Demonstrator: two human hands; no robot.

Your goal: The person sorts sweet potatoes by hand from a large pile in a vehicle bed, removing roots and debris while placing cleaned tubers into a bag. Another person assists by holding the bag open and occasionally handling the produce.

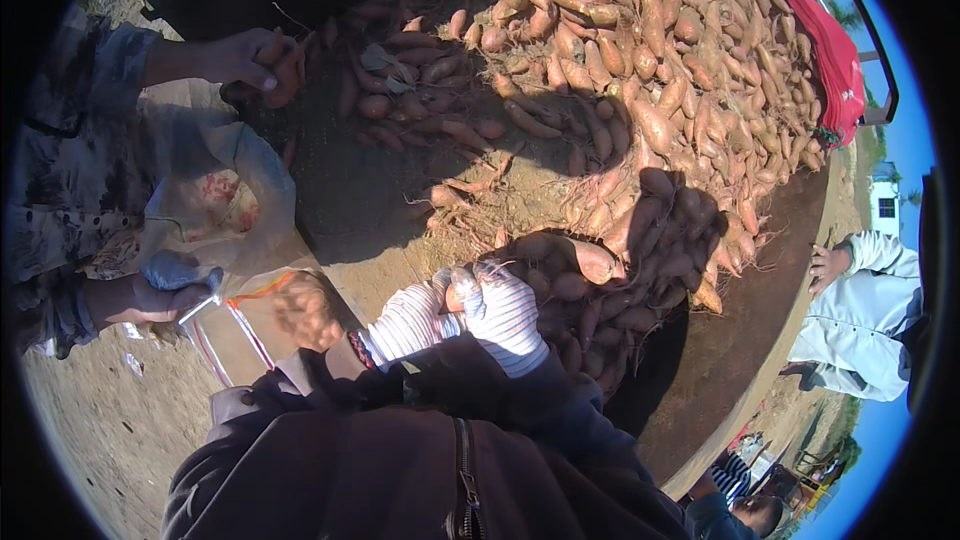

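Observation:
My left hand [412,318] and my right hand [503,318], both in white striped gloves, meet in front of my chest. Their fingers are curled and pressed against each other, around a greyish patch that could be a dirty glove fingertip or a small thing; I cannot make it out. Just beyond the right hand, sweet potatoes [597,262] lie heaped in shadow on the truck bed. Some stringy roots and a few loose sweet potatoes [447,197] rest on the bed floor ahead of my hands.
A large sweet potato pile [660,70] fills the far right. At left, a co-worker's hand [240,60] grips sweet potatoes; their gloved other hand [170,288] is at a pale sack [262,155]. Another person [860,315] touches the right-hand bed wall [775,365]. Red cloth [828,60] hangs behind.

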